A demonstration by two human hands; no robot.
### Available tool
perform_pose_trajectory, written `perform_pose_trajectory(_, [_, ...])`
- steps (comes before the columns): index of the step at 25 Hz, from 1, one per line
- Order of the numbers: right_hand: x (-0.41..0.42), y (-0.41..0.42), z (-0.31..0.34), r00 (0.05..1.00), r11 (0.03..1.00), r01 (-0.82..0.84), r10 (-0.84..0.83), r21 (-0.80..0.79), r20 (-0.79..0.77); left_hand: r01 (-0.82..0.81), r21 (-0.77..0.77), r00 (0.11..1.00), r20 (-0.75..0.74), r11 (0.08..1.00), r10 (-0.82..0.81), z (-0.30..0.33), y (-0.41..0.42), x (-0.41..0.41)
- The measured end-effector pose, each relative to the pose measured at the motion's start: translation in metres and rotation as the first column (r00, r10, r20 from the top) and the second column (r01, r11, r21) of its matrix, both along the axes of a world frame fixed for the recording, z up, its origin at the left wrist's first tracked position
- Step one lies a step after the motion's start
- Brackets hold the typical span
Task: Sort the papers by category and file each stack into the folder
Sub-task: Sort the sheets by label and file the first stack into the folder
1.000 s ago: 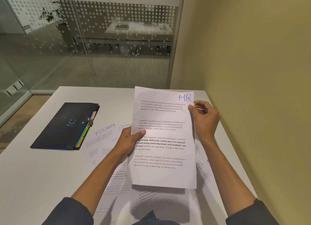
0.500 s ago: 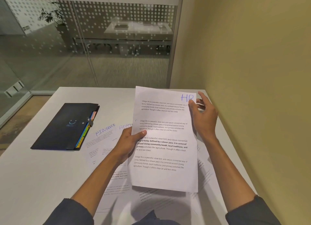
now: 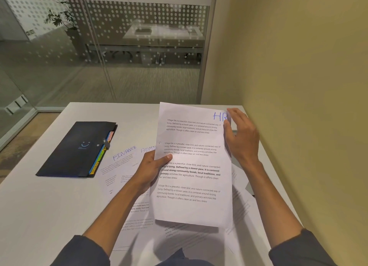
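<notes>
The left hand (image 3: 148,169) pinches the HR sheet (image 3: 193,166) mid-frame, thumb on top. The right hand (image 3: 242,137) rests relaxed fingers on its right edge. The folder (image 3: 76,149) lies closed at left.

**Both hands raised over the table**

The left hand (image 3: 148,169) is raised, forearm reaching up from the lower left, thumb laid over the front of the sheet (image 3: 193,166) and fingers curled behind its left edge. The right hand (image 3: 242,138) is at the sheet's upper right edge, fingers nearly straight and pointing up, thumb against the edge. Dark sleeves cover both upper forearms.
</notes>
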State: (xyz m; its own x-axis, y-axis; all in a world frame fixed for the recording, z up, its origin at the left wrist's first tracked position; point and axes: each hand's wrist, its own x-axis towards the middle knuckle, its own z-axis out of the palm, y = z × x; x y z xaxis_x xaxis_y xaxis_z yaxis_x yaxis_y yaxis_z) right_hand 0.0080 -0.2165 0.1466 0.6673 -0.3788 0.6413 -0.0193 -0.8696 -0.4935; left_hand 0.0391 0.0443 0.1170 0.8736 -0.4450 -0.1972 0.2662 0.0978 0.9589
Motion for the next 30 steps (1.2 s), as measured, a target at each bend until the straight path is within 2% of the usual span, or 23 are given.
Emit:
perform_pose_trajectory(2, [-0.001, 0.002, 0.001, 1.000, 1.000, -0.007, 0.008, -0.024, 0.024, -0.004, -0.004, 1.000, -0.001, 1.000, 0.004, 0.000, 0.000, 0.000])
perform_pose_trajectory(3, [-0.001, 0.004, 0.002, 0.999, 0.999, -0.030, 0.029, 0.035, 0.038, -0.005, -0.005, 1.000, -0.001, 1.000, 0.005, -0.001, 0.001, 0.000])
perform_pose_trajectory(4, [-0.003, 0.007, 0.005, 0.996, 0.985, -0.071, 0.062, 0.160, 0.059, -0.007, -0.004, 1.000, 0.000, 1.000, 0.007, -0.001, 0.001, 0.000])
perform_pose_trajectory(6, [-0.007, 0.014, 0.013, 0.983, 0.857, -0.176, 0.126, 0.484, 0.134, -0.012, 0.002, 1.000, 0.006, 1.000, 0.012, -0.001, 0.002, 0.001])
perform_pose_trajectory(7, [-0.010, 0.017, 0.016, 0.976, 0.785, -0.211, 0.134, 0.583, 0.174, -0.016, 0.003, 1.000, 0.008, 1.000, 0.016, -0.001, 0.002, 0.001])
perform_pose_trajectory(12, [-0.015, 0.029, 0.028, 0.951, 0.489, -0.301, 0.210, 0.819, 0.225, -0.026, 0.020, 0.999, 0.025, 0.999, 0.025, -0.003, 0.003, 0.001])
perform_pose_trajectory(14, [-0.015, 0.031, 0.027, 0.945, 0.445, -0.307, 0.244, 0.841, 0.216, -0.026, 0.031, 0.999, 0.036, 0.999, 0.024, -0.004, 0.003, -0.001])
perform_pose_trajectory(15, [-0.015, 0.031, 0.024, 0.951, 0.481, -0.289, 0.240, 0.828, 0.193, -0.024, 0.035, 0.999, 0.040, 0.999, 0.023, -0.005, 0.003, -0.001])
perform_pose_trajectory(17, [-0.015, 0.032, 0.017, 0.975, 0.628, -0.215, 0.181, 0.748, 0.128, -0.024, 0.041, 0.999, 0.047, 0.999, 0.022, -0.005, 0.003, -0.002])
perform_pose_trajectory(19, [-0.014, 0.032, 0.014, 0.992, 0.781, -0.124, 0.117, 0.613, 0.051, -0.026, 0.041, 0.998, 0.053, 0.999, 0.024, -0.004, 0.003, -0.002])
perform_pose_trajectory(21, [-0.013, 0.029, 0.013, 0.993, 0.878, -0.037, 0.086, 0.477, -0.081, -0.029, 0.032, 0.998, 0.049, 0.999, 0.028, -0.004, 0.003, -0.002])
perform_pose_trajectory(24, [-0.011, 0.023, 0.017, 0.955, 0.938, 0.032, 0.073, 0.345, -0.288, -0.031, 0.038, 0.999, 0.046, 0.999, 0.029, -0.003, 0.002, -0.002])
perform_pose_trajectory(26, [-0.010, 0.020, 0.019, 0.933, 0.946, 0.045, 0.075, 0.321, -0.351, -0.030, 0.040, 0.998, 0.047, 0.999, 0.028, -0.003, 0.002, -0.002])
perform_pose_trajectory(30, [-0.010, 0.017, 0.017, 0.964, 0.971, 0.060, 0.003, 0.230, -0.264, -0.033, 0.042, 0.998, 0.050, 0.999, 0.030, -0.002, 0.002, -0.002])
